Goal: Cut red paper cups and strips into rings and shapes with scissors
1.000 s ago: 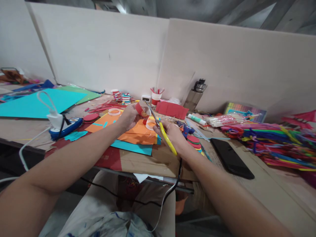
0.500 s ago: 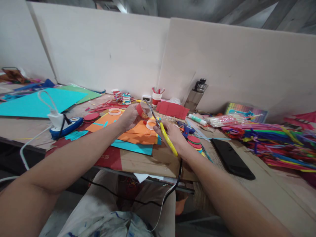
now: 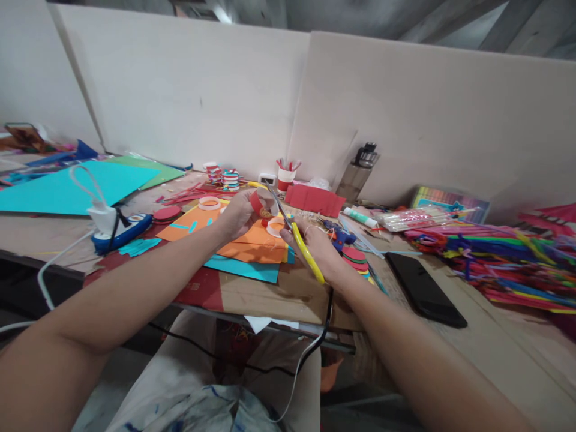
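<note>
My left hand is closed on a red paper cup piece with a pale inside and a gold print. In my right hand is a pair of scissors with yellow handles. Their blades reach up beside the cup piece; whether they touch it I cannot tell. Below both hands lie orange sheets on a turquoise sheet. A white paper ring rests on the orange paper between the hands, and another paper ring lies left of my left hand.
A black phone and bundles of pipe cleaners lie to the right. At the back stand a bottle and a cup of red sticks. A blue-and-white power strip sits left, near a large turquoise sheet.
The cup piece is turned slightly in my left hand. Both hands stay in nearly the same place, and the scissors remain beside the piece.
</note>
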Demonstrator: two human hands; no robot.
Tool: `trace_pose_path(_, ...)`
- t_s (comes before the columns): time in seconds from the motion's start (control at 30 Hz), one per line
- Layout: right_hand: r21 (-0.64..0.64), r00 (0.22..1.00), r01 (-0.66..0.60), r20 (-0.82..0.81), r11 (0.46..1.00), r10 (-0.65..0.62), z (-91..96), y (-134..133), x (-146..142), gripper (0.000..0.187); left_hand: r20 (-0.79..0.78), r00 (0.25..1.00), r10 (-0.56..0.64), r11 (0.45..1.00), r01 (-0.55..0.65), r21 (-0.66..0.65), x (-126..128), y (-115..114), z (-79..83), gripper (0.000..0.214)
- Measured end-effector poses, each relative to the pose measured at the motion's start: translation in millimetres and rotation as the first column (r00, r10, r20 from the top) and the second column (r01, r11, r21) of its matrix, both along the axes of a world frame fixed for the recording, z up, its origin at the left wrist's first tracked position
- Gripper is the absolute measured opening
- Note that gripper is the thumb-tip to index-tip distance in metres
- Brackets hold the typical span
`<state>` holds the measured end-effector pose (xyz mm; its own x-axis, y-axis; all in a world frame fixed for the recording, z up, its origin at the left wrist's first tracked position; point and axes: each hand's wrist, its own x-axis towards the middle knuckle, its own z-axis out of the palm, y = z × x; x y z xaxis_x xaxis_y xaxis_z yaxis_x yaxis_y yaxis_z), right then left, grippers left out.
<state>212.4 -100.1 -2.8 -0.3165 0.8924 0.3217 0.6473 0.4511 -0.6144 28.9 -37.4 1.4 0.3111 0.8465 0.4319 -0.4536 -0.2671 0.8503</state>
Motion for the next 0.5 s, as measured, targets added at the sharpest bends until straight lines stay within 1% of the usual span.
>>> trace_pose_path(0.17, 0.017, 1.000, 0.014, 0.013, 1.000, -0.014, 0.6, 0.1, -0.1, 0.026, -0.025, 1.000, -0.008, 1.000, 0.008, -0.014, -0.3, -2.8, 2.5, 0.017)
trace_pose_path(0.3, 0.007, 0.999, 0.030, 0.017, 1.000, -0.030, 0.7, 0.2, -1.4, 0.027, -0.011, 1.000, 0.006, 0.998, -0.007, -0.063, -0.7, -1.7, 2.7, 0.018)
trace_pose_path(0.5, 0.013, 0.999, 0.027, 0.017, 1.000, -0.027, 1.0, -0.4, -1.4, 0.028, 0.003, 0.999, -0.035, 0.995, 0.035, -0.089, -1.1, 0.2, 3.0, 0.019)
